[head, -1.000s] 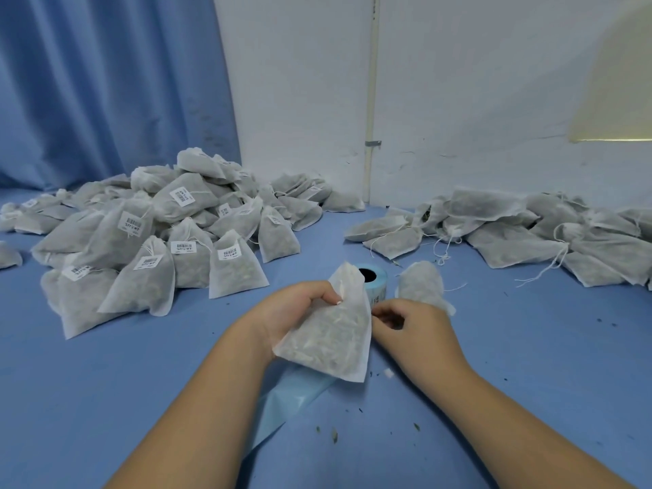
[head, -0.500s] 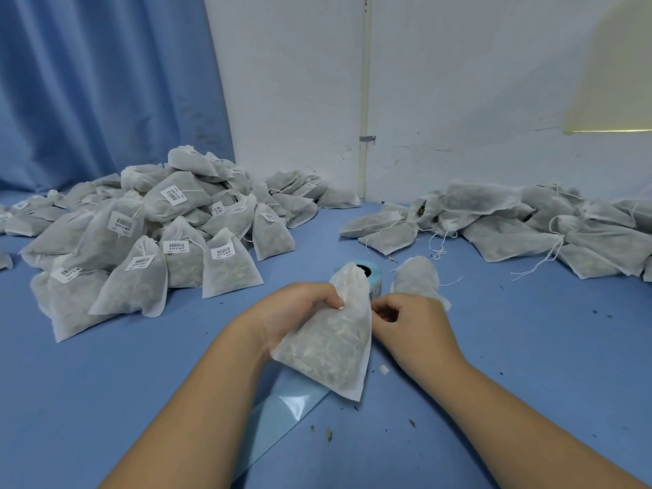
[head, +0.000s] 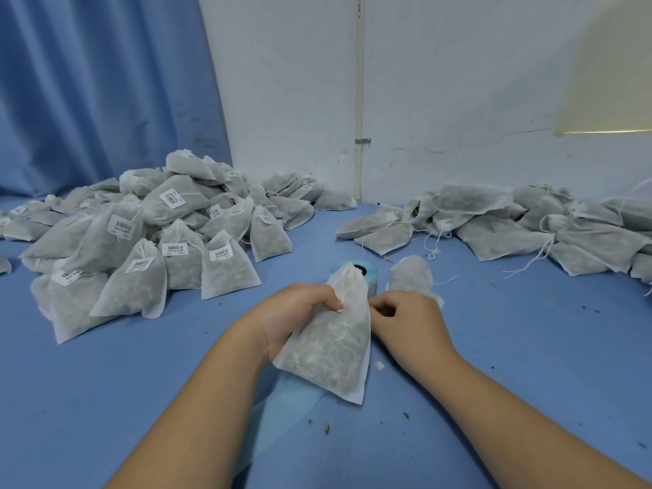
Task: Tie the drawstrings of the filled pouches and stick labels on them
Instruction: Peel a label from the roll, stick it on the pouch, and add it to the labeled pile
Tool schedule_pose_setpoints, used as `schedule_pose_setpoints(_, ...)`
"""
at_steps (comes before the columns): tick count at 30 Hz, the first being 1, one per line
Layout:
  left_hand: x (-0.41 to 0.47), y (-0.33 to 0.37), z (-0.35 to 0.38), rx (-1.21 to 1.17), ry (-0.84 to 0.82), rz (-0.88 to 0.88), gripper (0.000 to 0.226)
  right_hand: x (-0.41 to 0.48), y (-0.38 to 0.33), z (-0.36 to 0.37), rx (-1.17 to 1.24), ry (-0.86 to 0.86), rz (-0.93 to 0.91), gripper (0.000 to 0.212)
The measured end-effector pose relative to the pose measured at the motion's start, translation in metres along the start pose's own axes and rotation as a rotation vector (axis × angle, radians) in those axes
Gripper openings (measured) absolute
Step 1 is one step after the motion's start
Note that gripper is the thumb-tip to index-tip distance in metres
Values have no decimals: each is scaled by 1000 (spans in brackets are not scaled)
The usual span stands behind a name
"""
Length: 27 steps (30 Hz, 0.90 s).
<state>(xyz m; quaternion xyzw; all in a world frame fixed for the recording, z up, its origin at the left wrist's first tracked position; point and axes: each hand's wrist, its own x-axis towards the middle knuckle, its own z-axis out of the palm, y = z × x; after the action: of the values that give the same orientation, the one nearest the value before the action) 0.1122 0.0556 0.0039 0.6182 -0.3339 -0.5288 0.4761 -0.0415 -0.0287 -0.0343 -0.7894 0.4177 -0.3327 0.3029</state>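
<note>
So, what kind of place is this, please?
Probably a small packing workshop. On a blue table lie a heap of labelled pouches and a heap of unlabelled pouches, with a label roll between. The left hand holds one pouch.

Blue curtain (head: 98,90) at left, white wall (head: 458,82) with thin vertical pipe (head: 359,100), blue table surface (head: 529,347), yellowish patch (head: 614,75) upper right.

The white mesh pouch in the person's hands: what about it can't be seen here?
Head view:
- Drawstring knot of the white mesh pouch: hidden under the left hand and the gathered neck.
- What the right hand pinches: covered by its curled fingers.
- Blue label roll: mostly behind the pouch.
- Print on the labelled pouch pile: too small.
</note>
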Motion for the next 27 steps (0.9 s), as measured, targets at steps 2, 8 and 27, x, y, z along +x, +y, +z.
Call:
schedule_pose_setpoints(2,-1,0,-1,17,-1,3,15,0,0,0,29,7,10,12)
schedule_pose_setpoints(8,-5,-4,2,312,50,52,7,-2,-2,0,56,20,1,24)
schedule_pose_setpoints(27,-10,4,0,265,370,211,20,-26,12,-61,119,187,100,15)
